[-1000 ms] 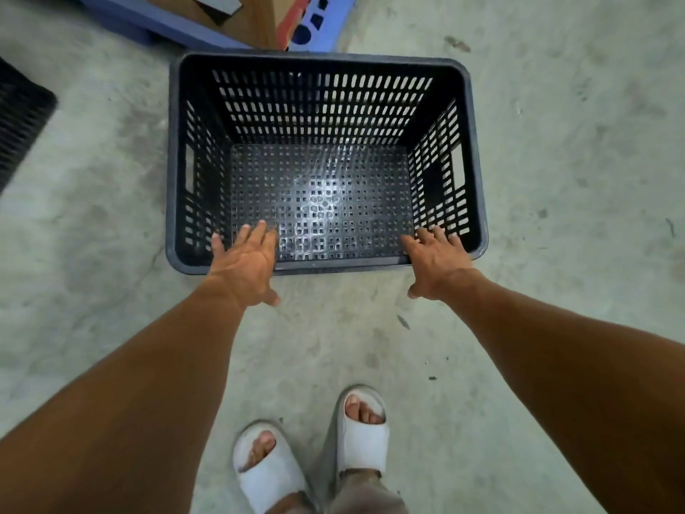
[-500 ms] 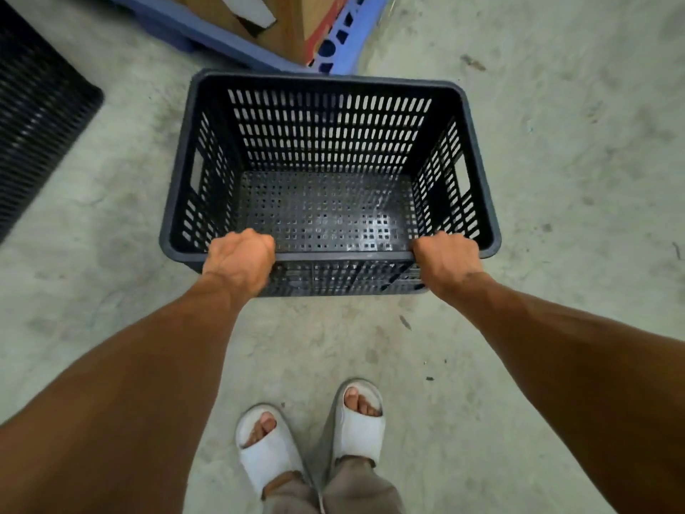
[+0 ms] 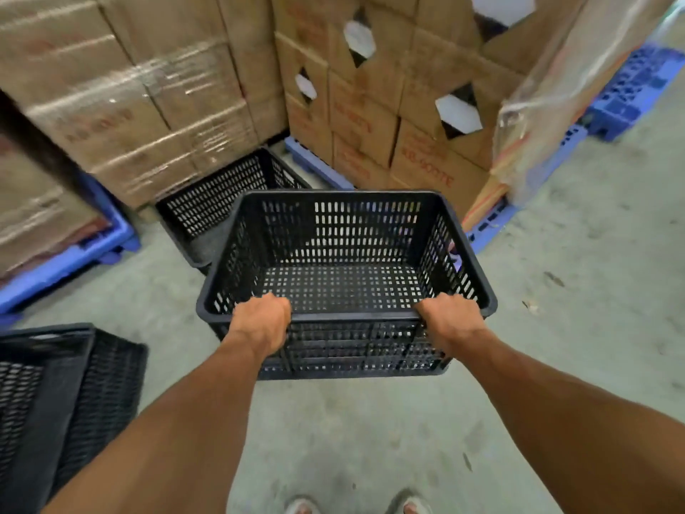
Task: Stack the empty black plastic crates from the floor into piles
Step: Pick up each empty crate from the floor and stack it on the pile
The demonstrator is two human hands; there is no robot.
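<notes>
Head view showed the empty black crate (image 3: 344, 276) held clear of the concrete floor (image 3: 578, 328), level and open side up, with the left hand (image 3: 264, 322) and right hand (image 3: 450, 320) each curled tight over its near rim, one toward each corner. Its perforated walls looked stiff and light, so that rim seemed a sound, non-slip hold. Another crate (image 3: 218, 202) sat just beyond it against wrapped cartons (image 3: 122, 105), and more crates (image 3: 55, 395) stood at the left.

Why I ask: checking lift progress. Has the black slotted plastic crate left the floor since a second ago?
Yes. The black slotted plastic crate rose off the concrete floor.
</notes>
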